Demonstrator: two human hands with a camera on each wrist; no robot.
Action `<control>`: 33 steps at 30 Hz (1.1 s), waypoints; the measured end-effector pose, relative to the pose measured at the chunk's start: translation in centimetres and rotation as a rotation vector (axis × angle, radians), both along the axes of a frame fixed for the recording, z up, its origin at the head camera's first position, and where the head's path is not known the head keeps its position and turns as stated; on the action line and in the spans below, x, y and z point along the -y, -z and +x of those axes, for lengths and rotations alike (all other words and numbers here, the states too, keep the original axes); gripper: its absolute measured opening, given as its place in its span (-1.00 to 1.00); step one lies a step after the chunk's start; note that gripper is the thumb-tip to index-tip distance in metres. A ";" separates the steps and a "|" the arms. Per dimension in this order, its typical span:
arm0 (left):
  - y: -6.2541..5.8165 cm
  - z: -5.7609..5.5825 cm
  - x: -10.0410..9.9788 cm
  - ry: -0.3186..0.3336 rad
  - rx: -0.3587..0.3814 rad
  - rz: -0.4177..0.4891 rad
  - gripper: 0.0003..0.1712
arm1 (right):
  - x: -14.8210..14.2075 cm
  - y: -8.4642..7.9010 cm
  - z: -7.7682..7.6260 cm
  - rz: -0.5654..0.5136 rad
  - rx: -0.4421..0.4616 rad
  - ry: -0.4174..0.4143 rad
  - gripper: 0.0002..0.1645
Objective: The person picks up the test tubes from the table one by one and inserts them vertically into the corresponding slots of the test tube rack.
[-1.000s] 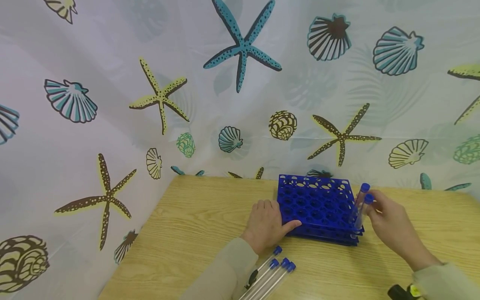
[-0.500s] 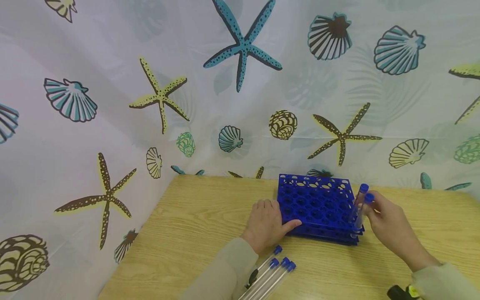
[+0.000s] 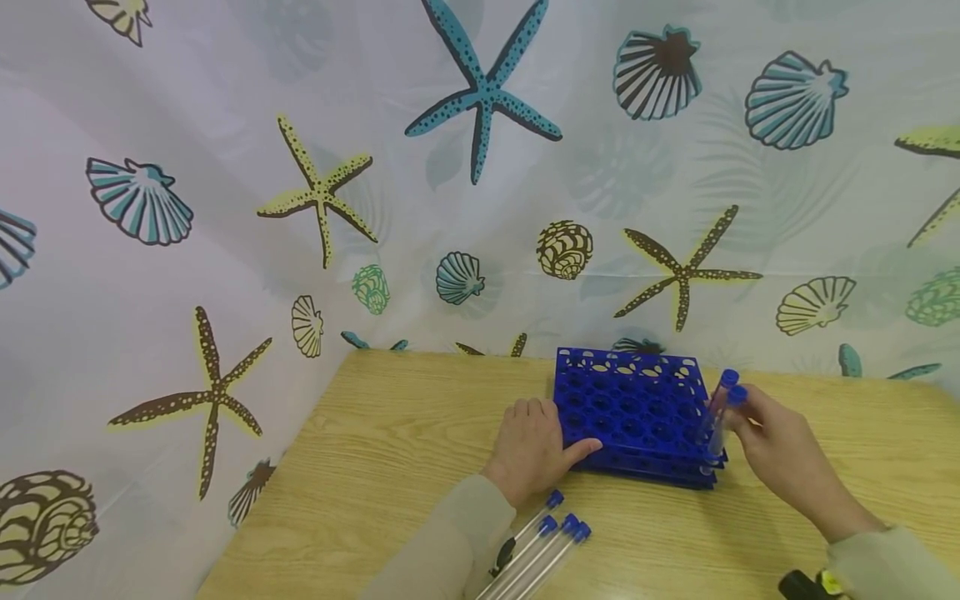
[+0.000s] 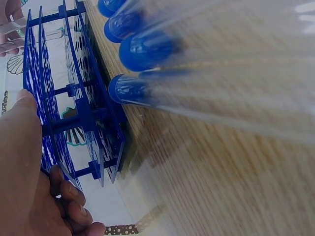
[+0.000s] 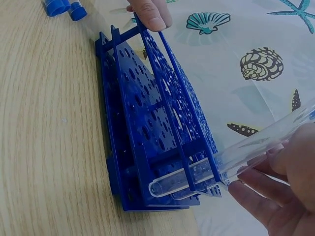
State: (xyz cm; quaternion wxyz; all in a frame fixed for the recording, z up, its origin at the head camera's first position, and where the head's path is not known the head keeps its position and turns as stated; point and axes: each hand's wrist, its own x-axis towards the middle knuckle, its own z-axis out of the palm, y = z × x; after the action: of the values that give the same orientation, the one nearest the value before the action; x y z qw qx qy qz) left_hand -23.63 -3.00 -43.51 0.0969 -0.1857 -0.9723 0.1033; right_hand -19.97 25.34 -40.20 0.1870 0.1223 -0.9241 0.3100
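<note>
A blue test tube rack (image 3: 626, 408) stands on the table at centre right. At its left end my left hand (image 3: 527, 446) grips it, the thumb over the top plate and the fingers round the side. By the right end, my right hand (image 3: 783, 458) pinches a clear, blue-capped test tube (image 3: 717, 433). In the right wrist view this test tube (image 5: 241, 156) passes through the upper plates, its rounded bottom inside the rack. A second capped tube (image 3: 705, 423) stands just behind it in the rack. The right fingers (image 5: 256, 196) are close beside the top plate.
Several capped test tubes (image 3: 536, 560) lie on the wooden table (image 3: 405, 433) in front of the rack, partly behind the left sleeve. A patterned curtain (image 3: 525, 192) hangs close behind the rack. A black object (image 3: 798, 585) shows by the right sleeve.
</note>
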 end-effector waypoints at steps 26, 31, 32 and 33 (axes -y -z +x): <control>0.2 0.1 0.1 0.016 -0.031 0.025 -0.05 | -0.9 0.7 0.8 0.068 0.106 -0.006 -0.83; 0.2 0.0 0.0 0.015 -0.026 0.017 -0.05 | -1.1 0.9 1.1 0.136 0.229 -0.074 -0.69; 0.2 0.0 0.0 0.013 -0.022 0.014 -0.05 | -1.1 0.9 1.2 0.134 0.255 -0.096 -0.67; 0.2 0.0 0.0 0.011 -0.020 0.010 -0.05 | -1.0 1.0 1.3 0.137 0.277 -0.112 -0.65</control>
State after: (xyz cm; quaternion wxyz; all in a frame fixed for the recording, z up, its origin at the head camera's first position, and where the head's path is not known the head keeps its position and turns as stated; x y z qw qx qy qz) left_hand -23.63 -2.98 -43.75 0.1082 -0.1895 -0.9708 0.0996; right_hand -18.70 26.36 -41.19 0.0315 0.1421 -0.9518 0.2699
